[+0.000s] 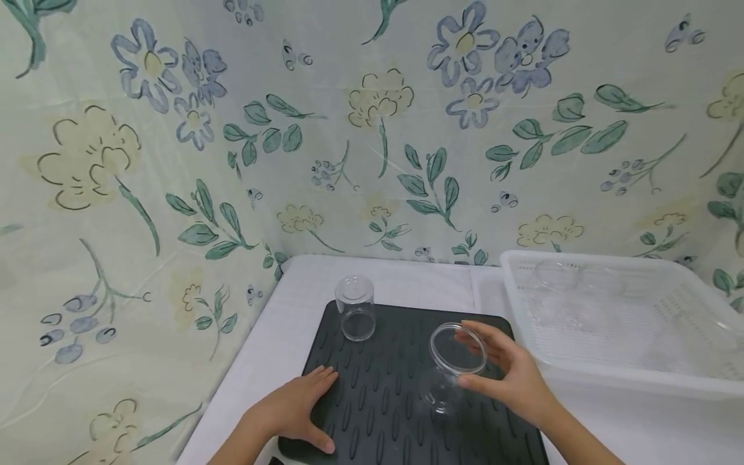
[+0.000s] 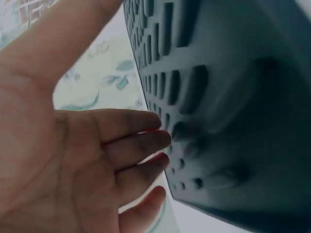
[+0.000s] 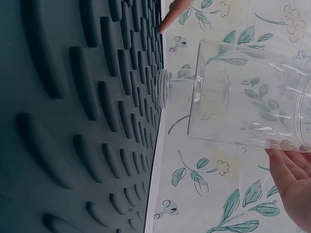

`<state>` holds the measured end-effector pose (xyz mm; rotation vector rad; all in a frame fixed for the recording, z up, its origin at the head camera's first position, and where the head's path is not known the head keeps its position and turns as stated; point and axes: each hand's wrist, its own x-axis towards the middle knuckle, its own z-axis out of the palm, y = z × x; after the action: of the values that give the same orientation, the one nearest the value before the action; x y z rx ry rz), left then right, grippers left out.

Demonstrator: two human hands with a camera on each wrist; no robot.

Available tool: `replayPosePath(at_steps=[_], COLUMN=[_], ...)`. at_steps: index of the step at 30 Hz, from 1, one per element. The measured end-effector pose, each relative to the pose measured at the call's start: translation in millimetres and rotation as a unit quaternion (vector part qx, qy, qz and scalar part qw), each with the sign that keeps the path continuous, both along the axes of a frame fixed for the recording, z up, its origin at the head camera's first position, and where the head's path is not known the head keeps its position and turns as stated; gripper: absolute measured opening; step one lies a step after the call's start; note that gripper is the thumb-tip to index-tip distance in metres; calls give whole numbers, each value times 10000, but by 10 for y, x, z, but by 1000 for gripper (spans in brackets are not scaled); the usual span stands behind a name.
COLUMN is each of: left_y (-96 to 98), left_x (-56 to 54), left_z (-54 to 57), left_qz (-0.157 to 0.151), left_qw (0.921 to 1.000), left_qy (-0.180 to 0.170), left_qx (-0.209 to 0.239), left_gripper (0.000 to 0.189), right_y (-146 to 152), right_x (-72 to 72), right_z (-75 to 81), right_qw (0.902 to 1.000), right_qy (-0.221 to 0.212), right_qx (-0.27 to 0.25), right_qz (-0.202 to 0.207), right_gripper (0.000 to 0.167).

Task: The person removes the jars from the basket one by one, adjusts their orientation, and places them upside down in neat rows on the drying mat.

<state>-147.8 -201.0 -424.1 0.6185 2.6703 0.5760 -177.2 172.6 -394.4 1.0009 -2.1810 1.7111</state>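
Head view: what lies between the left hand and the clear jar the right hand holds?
Only bare, ridged black mat lies between left hand and clear jar in the head view.

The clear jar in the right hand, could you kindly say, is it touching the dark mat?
Apart: the right wrist view shows patterned cloth in the gap between the held jar and the mat.

My head feed shows the mat (image 1: 378, 387) as charcoal with rows of long raised ridges, though both wrist cams tint it kinda blue-teal for me. Front jar (image 1: 447, 374) and back jar (image 1: 356, 309) are totally clear, surface (image 1: 267, 349) and basket (image 1: 616, 375) plain white. The backdrop cloth (image 1: 325, 142) is off-white with blue flowers, pale yellow blooms and green leafy sprigs.
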Motion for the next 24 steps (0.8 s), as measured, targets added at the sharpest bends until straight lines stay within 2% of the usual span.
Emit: replayPosePath(at_steps=[4,9,14,16,19,24], left_y=[115,339,579,677,817,1007], left_x=[-79,-204,-309,-351,-408,-447], left_z=[108,237,345,373,385,375], left_qz=[-326,-823,-1132,-1241,-1348,-1360], left_qw=[9994,9940,9801,9731,9618,9446], left_qy=[56,203,338,497,714,696], left_qx=[58,695,1596,1878,2271,2905], left_gripper=[111,108,104,101,97,90], right_y=[-28,-62,-89,-94,-101,-112], right_x=[13,13,10,12,13,29], right_z=[-20,-38,-45,-47,-52,-73], right_qw=[10000,9996,9994,9994,9993,9993], right_qy=[-58,-65,16,40,60,-10], right_qx=[-6,-57,-26,-14,29,177], right_qz=[67,281,331,336,361,321], right_gripper=[72,73,76,77,77,75])
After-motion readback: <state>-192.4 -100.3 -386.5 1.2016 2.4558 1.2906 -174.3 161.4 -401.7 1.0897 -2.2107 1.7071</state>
